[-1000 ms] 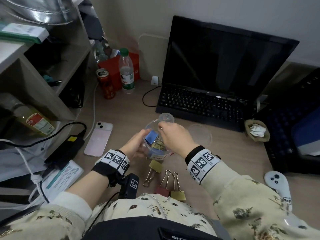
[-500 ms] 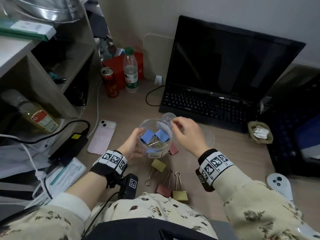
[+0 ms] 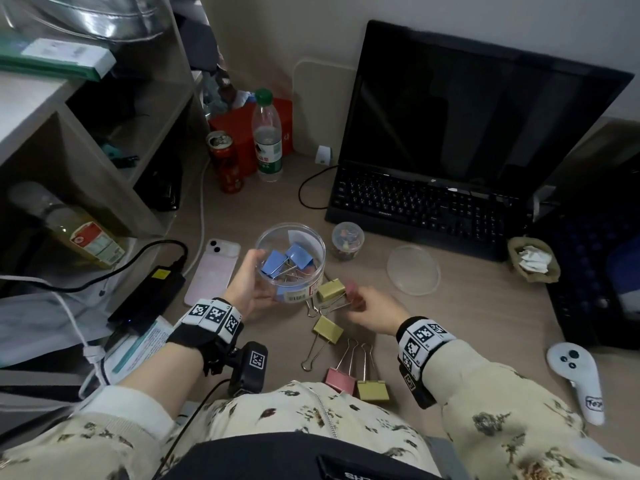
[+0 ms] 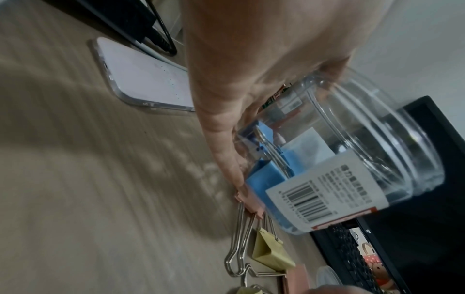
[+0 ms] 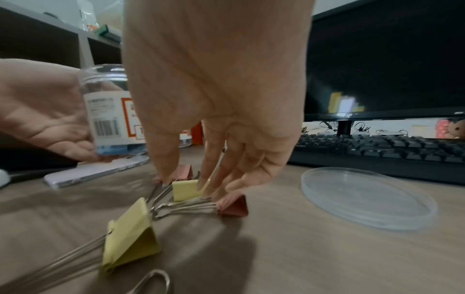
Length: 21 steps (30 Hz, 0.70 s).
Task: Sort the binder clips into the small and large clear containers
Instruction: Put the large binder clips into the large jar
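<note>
My left hand [image 3: 246,285] grips the large clear container [image 3: 294,237] and holds it tilted just above the desk, with blue binder clips [image 3: 277,265] inside. The barcode label [image 4: 327,189] faces me. My right hand [image 3: 367,303] reaches down beside it, fingers fairly straight and holding nothing. Its fingertips [image 5: 203,183] come down at a yellow clip [image 5: 186,189], with a pink clip [image 5: 234,204] just right of it. Another yellow clip [image 3: 328,329] and a pink and yellow pair [image 3: 340,379] lie nearer me. The small clear container [image 3: 347,240] stands by the keyboard.
A clear lid [image 3: 413,270] lies right of the clips. A pink phone [image 3: 213,271] and a black charger [image 3: 149,299] lie to the left under the shelf unit. The laptop [image 3: 433,209] fills the back, with a can [image 3: 227,164] and a bottle [image 3: 266,136] at back left. A white controller [image 3: 576,379] is at right.
My right hand has left the container's mouth, where it let go of a blue clip, and has dropped to the clips on the desk. The left hand still holds the container.
</note>
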Tool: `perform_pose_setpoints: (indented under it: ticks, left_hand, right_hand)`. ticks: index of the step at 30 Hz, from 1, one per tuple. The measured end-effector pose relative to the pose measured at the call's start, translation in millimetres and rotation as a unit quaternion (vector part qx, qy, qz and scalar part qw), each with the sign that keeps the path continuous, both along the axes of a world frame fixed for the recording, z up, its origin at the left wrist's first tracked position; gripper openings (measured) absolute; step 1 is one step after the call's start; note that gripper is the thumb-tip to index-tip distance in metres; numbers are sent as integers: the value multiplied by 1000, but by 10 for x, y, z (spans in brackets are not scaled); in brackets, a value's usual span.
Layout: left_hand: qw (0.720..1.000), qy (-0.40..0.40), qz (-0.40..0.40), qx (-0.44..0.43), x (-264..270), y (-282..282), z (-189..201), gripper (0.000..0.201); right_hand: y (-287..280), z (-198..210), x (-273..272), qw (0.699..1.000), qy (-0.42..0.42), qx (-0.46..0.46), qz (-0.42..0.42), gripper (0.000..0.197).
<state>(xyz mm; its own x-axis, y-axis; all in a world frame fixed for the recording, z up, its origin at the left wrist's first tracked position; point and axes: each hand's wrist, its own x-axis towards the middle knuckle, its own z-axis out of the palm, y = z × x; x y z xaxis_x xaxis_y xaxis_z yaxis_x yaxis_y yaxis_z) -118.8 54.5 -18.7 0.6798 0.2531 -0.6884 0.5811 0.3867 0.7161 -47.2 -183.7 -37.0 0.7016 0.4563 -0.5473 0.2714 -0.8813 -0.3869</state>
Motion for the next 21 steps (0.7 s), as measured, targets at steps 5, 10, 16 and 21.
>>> perform_pose_setpoints:
  ticks: [5,10,16,21]
  left_hand:
    - [1000,11,8,-10,27,47,-22,37]
    - [1000,15,10,-17,35,67,-37,43]
    - [1000,14,12,-18,57,59,-65,39]
    - [999,20,9,-24,90,16,-67,41]
  right_hand:
    - [137,-87,-146,998,33,-27,48,65]
    - [226,-157,-251,988,-56,-111,91,71]
    - [285,-271,-359,984,-94,-110,100,59]
    - [214,-169,-281,984,-104,-116,85,45]
